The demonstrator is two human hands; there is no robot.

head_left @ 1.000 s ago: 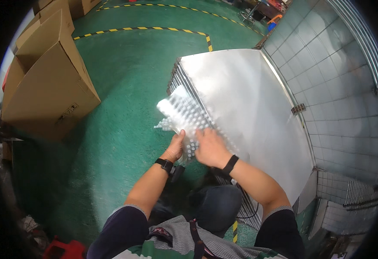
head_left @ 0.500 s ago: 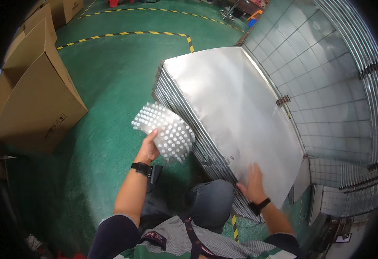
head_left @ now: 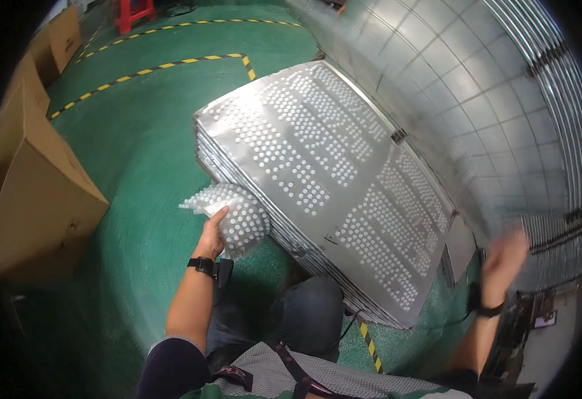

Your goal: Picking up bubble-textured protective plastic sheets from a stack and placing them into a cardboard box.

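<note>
Green floor (head_left: 138, 133) beneath and around left hand (head_left: 212, 234). On it, just right of that hand: stack of grey panels (head_left: 284, 234), low. Top panel (head_left: 311, 229) carries blocks of pale round dots (head_left: 264, 146); raised or flat, can't tell. Cardboard boxes (head_left: 51, 193) well left of hand. Yellow-black tape (head_left: 183, 62) ahead of it; red stool (head_left: 125, 20) farther off.

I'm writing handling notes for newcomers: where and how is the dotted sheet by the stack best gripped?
Probably the dotted sheet is best pinched at its near-left edge, coming from the person's side, thumb on top, as the left hand does. That edge faces the person, away from the panel stack, which the right end appears to overlap. Its curved shape suggests it bends.
</note>
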